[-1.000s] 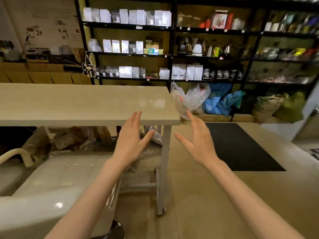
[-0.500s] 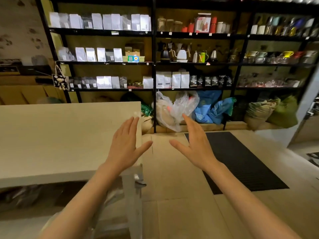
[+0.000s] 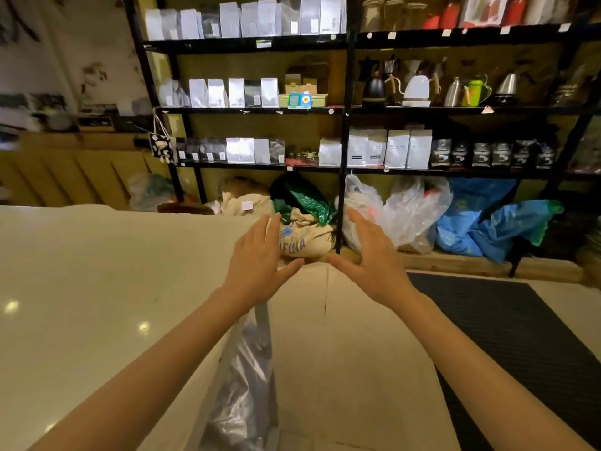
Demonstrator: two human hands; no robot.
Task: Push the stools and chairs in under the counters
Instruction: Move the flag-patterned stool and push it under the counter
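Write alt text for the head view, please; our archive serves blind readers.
Two open, empty hands, left hand and right hand, reach forward beside a pale counter. Beyond stand black shelves of bagged goods and kettles, with sacks on the floor below.

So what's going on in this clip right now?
A person stands at the end of a pale counter, both arms stretched forward. The left hand and right hand are open, fingers spread, holding nothing. Neither clearly touches the counter. No stool or chair is in view; ahead are black shelves of bagged goods, with sacks on the floor.
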